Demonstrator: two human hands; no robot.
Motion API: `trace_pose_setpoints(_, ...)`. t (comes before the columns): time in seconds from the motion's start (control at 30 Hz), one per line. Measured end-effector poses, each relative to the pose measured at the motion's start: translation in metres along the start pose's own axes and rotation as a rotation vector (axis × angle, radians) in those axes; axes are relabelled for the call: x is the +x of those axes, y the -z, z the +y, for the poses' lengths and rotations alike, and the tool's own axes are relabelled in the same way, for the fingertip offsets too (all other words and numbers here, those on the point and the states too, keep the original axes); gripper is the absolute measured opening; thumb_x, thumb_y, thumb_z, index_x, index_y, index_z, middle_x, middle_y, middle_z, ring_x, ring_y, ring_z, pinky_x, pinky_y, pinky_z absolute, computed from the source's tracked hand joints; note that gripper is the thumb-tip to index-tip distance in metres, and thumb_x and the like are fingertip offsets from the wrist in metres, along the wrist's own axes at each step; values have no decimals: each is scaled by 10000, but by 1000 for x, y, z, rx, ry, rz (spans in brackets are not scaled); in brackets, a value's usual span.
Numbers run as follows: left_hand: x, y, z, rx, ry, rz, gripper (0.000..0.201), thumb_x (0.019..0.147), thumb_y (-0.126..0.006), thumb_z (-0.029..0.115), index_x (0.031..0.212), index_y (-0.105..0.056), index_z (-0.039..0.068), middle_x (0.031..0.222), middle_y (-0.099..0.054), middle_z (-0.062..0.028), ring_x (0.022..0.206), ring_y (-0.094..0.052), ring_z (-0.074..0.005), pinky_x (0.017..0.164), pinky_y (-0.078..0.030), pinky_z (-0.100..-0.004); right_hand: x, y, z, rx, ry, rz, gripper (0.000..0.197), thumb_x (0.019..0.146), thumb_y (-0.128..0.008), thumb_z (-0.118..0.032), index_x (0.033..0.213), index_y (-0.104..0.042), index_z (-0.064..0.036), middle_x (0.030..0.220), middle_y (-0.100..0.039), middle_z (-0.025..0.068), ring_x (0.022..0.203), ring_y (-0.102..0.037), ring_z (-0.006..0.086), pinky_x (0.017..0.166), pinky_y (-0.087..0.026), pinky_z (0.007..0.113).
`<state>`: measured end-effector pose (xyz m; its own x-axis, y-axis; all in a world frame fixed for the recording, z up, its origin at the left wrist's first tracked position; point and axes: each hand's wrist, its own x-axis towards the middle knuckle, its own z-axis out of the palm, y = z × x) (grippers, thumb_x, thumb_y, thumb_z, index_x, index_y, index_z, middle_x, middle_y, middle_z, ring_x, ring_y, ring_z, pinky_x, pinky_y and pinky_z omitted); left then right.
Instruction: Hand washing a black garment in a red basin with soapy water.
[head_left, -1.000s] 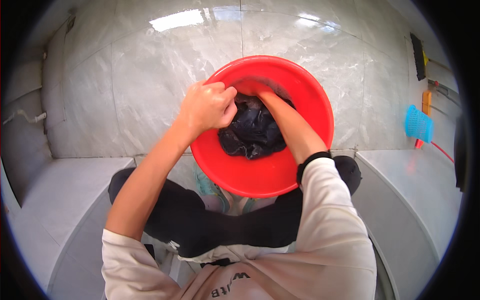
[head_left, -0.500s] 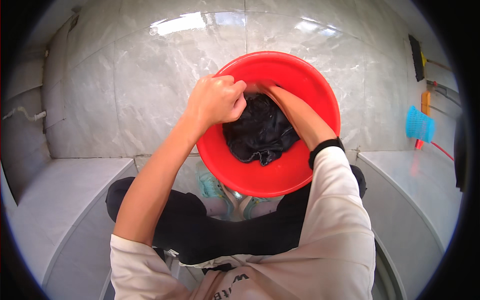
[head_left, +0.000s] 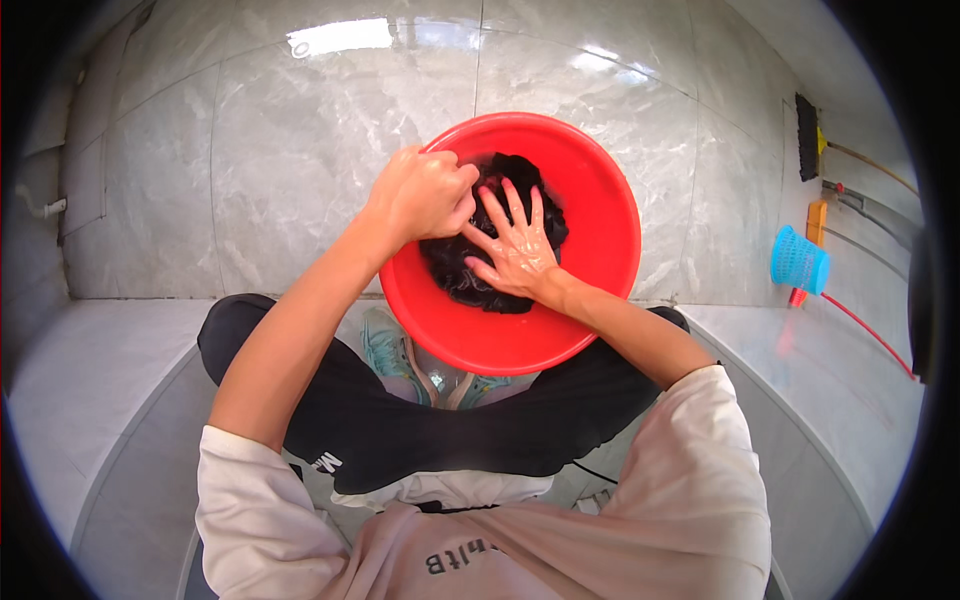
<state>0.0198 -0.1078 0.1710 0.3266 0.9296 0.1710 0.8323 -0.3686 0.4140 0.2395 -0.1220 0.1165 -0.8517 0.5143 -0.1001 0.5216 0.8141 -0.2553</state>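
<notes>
A red plastic basin [head_left: 600, 225] stands on the tiled floor in front of my feet. In it lies a bunched, wet black cloth [head_left: 495, 295]; its exact kind cannot be made out. My left hand [head_left: 425, 192] is closed over the basin's left rim, its fingers curled inward and partly hidden. Flat on top of the cloth rests my right hand [head_left: 520, 250], wet and shiny, with its fingers spread.
My knees and teal shoes [head_left: 388, 350] are close to the basin's near side. Pale ledges [head_left: 130, 350] flank me on both sides. At the right are a blue plastic basket [head_left: 800, 262], a black-bristled brush [head_left: 806, 138] and several long handles.
My right hand has come up from deep at the basin's far side and now lies spread over the cloth. The left hand stays closed at the rim. The whole view has shifted slightly.
</notes>
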Motion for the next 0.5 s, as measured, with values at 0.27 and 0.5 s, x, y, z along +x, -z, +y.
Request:
trace_pose_setpoints(0.27, -7, 3, 4, -53, -21, -9, 93, 681, -637, 183, 650, -590, 108, 578, -535, -51, 558, -580, -245, 543, -450, -376, -4, -76, -6, 38, 167, -85, 823, 700, -641, -662, 1390, -481, -242, 1472, -344, 236, 1300, -354, 493, 1022, -311, 623)
trace_pose_setpoints(0.5, 0, 0, 5, -154, -56, 69, 106, 670, -641, 81, 657, -536, 79, 570, -464, -54, 536, -519, -250, 480, -400, -371, 58, -123, 22, 821, -77, -419, 708, 721, -657, -585, 1187, -608, -56, 1080, -630, 201, 1092, -571, 386, 976, -420, 471)
